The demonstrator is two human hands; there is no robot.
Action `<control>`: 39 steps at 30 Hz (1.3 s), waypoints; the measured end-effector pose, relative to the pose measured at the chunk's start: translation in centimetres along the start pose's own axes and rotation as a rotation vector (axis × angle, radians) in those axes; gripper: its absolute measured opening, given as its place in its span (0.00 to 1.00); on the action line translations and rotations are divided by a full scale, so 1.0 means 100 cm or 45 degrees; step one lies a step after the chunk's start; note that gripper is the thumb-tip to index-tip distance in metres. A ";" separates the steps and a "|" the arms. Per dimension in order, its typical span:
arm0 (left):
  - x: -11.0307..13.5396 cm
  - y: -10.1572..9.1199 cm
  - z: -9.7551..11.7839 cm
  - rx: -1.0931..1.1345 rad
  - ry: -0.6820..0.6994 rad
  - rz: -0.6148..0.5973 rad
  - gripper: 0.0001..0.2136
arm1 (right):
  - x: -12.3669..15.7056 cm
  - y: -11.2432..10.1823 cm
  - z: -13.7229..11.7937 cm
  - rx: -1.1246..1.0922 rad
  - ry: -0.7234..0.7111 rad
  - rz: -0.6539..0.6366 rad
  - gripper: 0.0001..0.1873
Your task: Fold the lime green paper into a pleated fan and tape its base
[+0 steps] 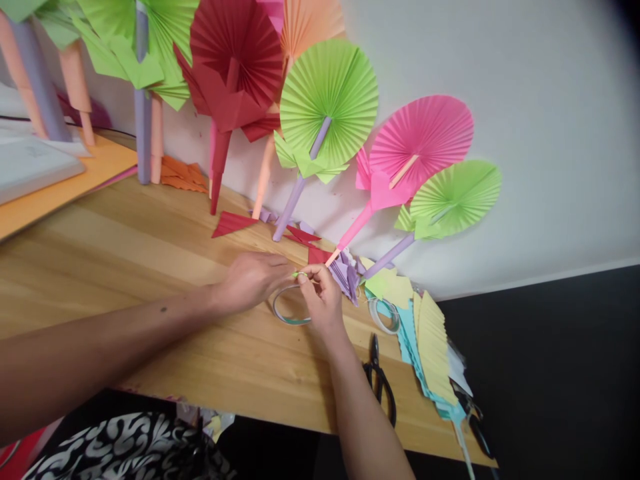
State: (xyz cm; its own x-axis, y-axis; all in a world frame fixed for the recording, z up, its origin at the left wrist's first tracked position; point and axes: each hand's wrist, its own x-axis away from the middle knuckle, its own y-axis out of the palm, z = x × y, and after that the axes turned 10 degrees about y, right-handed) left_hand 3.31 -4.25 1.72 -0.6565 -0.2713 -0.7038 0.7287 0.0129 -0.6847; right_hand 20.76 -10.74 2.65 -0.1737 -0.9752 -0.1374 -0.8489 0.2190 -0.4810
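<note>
My left hand [253, 280] and my right hand [320, 297] meet over the wooden table [150, 267], fingertips pinched together on a small green piece of paper [299, 274]. Both hands are closed in a pinch. Beneath them lies a clear tape ring [287, 310] on the tabletop. Just beyond my right hand sit folded purple paper pieces [345, 273].
Round pleated paper fans on sticks lean against the white wall: green [327, 100], red [235, 53], pink [423, 137], lime [457, 197]. Black scissors [381, 383] lie right of my forearm. A stack of pleated yellow and teal paper [433, 350] and a second tape roll [384, 315] sit at the table's right end.
</note>
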 end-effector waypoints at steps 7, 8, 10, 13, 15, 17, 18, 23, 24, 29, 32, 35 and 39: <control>0.002 -0.001 -0.004 -0.213 0.081 -0.034 0.17 | -0.005 0.005 0.002 -0.304 0.136 -0.026 0.10; 0.003 0.000 -0.005 -0.235 0.093 -0.036 0.16 | -0.005 0.005 0.003 -0.315 0.138 -0.031 0.11; 0.004 0.001 -0.005 -0.268 0.116 -0.045 0.14 | -0.005 0.006 0.003 -0.314 0.145 -0.034 0.10; 0.005 0.003 -0.005 -0.297 0.149 -0.053 0.13 | -0.004 0.008 0.004 -0.334 0.157 -0.013 0.07; 0.005 0.003 -0.005 -0.309 0.169 -0.060 0.13 | -0.004 0.011 0.006 -0.395 0.173 -0.019 0.07; 0.006 0.003 -0.004 -0.310 0.182 -0.075 0.13 | -0.004 0.013 0.007 -0.482 0.208 -0.058 0.10; 0.006 0.002 -0.004 -0.309 0.186 -0.085 0.14 | -0.004 0.014 0.007 -0.522 0.228 -0.077 0.11; 0.005 -0.001 -0.001 -0.305 0.204 -0.088 0.14 | -0.004 0.016 0.007 -0.592 0.312 -0.101 0.12; 0.004 -0.002 -0.001 -0.306 0.203 -0.080 0.14 | -0.004 0.015 0.007 -0.579 0.317 -0.099 0.12; -0.001 -0.004 0.000 -0.289 0.068 -0.014 0.17 | -0.007 0.004 0.008 -0.463 0.293 -0.106 0.14; -0.001 -0.003 -0.002 -0.222 -0.028 0.019 0.18 | -0.009 -0.001 0.009 -0.444 0.255 -0.089 0.16; 0.000 -0.001 -0.005 -0.143 -0.097 0.021 0.18 | -0.010 -0.001 0.011 -0.506 0.218 -0.114 0.16; 0.001 0.001 -0.005 -0.024 -0.168 0.024 0.18 | -0.009 0.004 0.014 -0.513 0.196 -0.132 0.18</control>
State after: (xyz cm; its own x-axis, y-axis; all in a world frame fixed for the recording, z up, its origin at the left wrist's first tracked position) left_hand 3.22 -3.79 1.44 -0.6107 -0.3952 -0.6862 0.7360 0.0366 -0.6760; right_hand 21.24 -9.70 1.40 -0.1238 -0.9915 0.0391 -0.9872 0.1191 -0.1056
